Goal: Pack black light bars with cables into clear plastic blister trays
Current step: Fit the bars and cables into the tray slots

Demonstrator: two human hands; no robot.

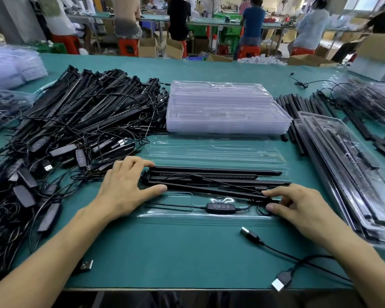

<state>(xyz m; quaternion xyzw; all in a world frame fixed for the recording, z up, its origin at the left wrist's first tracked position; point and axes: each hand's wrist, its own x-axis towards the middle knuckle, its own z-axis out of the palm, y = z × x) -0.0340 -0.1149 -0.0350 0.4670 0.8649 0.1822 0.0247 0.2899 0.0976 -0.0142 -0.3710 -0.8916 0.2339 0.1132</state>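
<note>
An open clear blister tray (213,150) lies flat on the green table in front of me. Several black light bars (211,179) lie across its near half, their thin cable running over them. A black inline controller (220,208) with small buttons sits in the tray's front channel. My left hand (125,185) rests on the left ends of the bars, fingers nearly straight. My right hand (298,205) pinches the right end of the nearest bar and cable between thumb and fingers.
A big heap of black bars and tangled cables (71,130) fills the left side. A stack of empty clear trays (225,107) stands behind. Packed trays (351,170) and loose bars (298,107) lie right. USB plugs (251,235) lie near the front edge. People work at far benches.
</note>
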